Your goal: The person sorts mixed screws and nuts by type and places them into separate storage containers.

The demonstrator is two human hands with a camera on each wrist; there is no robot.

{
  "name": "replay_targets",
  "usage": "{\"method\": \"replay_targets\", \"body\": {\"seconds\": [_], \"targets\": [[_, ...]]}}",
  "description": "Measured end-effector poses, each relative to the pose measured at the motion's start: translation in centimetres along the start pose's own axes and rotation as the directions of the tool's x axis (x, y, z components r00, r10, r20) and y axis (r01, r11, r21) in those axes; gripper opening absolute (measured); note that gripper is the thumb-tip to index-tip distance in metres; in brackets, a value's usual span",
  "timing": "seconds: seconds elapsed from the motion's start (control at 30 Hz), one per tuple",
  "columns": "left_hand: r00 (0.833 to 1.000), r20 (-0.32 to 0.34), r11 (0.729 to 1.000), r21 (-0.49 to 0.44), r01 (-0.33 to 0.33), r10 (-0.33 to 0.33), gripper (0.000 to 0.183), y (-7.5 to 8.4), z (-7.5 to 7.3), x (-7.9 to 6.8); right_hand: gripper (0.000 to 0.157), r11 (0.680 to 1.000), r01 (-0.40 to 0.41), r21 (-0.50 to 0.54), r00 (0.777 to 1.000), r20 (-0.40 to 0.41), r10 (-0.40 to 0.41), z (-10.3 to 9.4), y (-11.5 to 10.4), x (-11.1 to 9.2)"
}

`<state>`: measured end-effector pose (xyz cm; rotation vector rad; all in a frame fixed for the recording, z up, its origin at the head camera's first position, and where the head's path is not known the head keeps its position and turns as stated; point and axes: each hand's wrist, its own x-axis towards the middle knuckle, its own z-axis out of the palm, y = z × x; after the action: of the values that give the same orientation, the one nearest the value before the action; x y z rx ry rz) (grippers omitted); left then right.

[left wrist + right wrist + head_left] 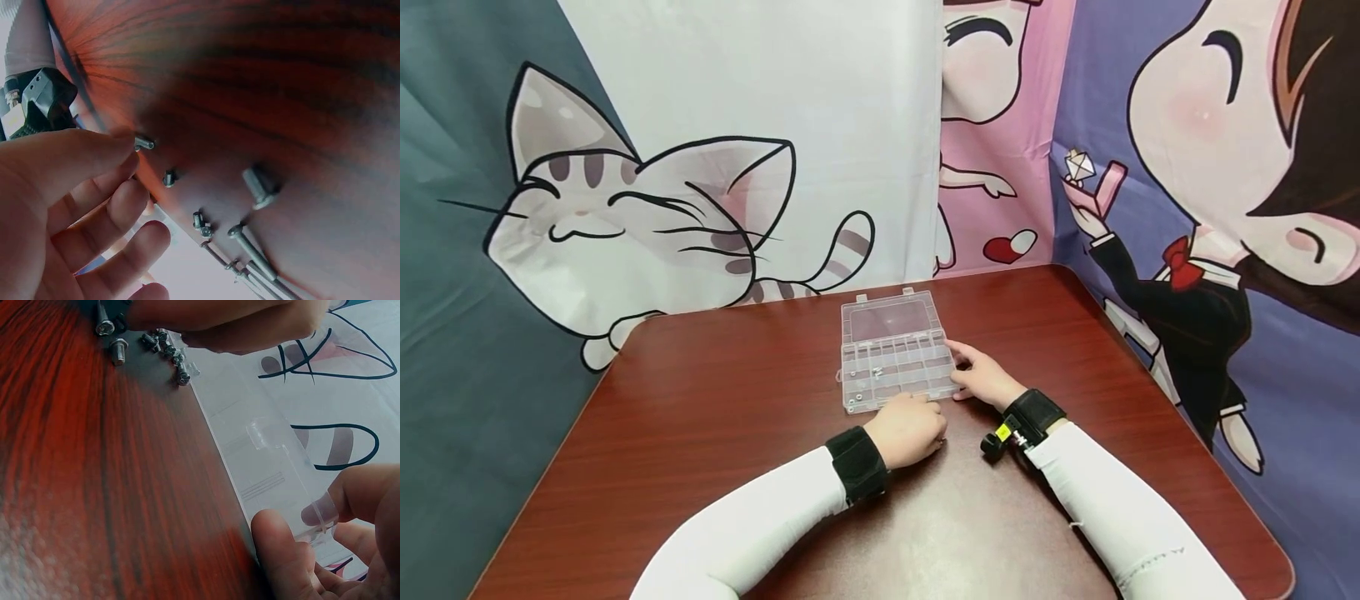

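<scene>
A clear plastic compartment box (891, 321) lies with its lid folded back, a few small metal parts (877, 372) in its left-side compartments. My right hand (988, 379) grips the box's right edge, thumb and fingers on either side of the corner in the right wrist view. At the front edge, my left hand (906, 429) is low over the table, fingers curled. In the left wrist view its thumb and index finger come together beside a small screw (145, 142); whether they pinch it is unclear. Short screws (256, 187) and longer screws (250, 250) lie near.
The brown wooden table (722, 375) reaches back to a cartoon-printed cloth (850, 125). More screws (119, 352) lie close to the box's front edge in the right wrist view. Black straps (1033, 414) circle both wrists, the right one carrying a small device.
</scene>
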<state>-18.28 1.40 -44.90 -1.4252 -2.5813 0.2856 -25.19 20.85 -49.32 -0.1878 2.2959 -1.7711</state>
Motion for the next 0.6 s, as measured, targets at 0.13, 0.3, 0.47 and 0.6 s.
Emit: {"method": "replay_targets", "body": {"seconds": [0.13,0.3,0.47,0.6], "targets": [[1.000,0.015,1.000,0.010,-0.009,0.009,0.014,0.0,0.2,0.2,0.071,1.000,-0.004,-0.008,1.000,-0.004,0.004,0.0,-0.2,-0.2],[0.999,0.052,1.000,0.008,0.001,-0.002,0.015,0.0,0.0,0.5,0.071,1.000,0.004,-0.010,1.000,-0.007,-0.004,-0.1,-0.2,-0.3],[0.997,0.071,1.000,0.011,0.002,-0.003,0.015,0.2,0.0,1.1,0.070,1.000,0.008,-0.017,1.000,-0.011,-0.008,-0.1,0.0,-0.3],[0.994,0.108,1.000,0.022,0.018,-0.020,0.016,0.3,0.1,1.5,0.070,1.000,0.009,-0.013,1.000,-0.006,-0.009,0.0,0.0,-0.1]]}}
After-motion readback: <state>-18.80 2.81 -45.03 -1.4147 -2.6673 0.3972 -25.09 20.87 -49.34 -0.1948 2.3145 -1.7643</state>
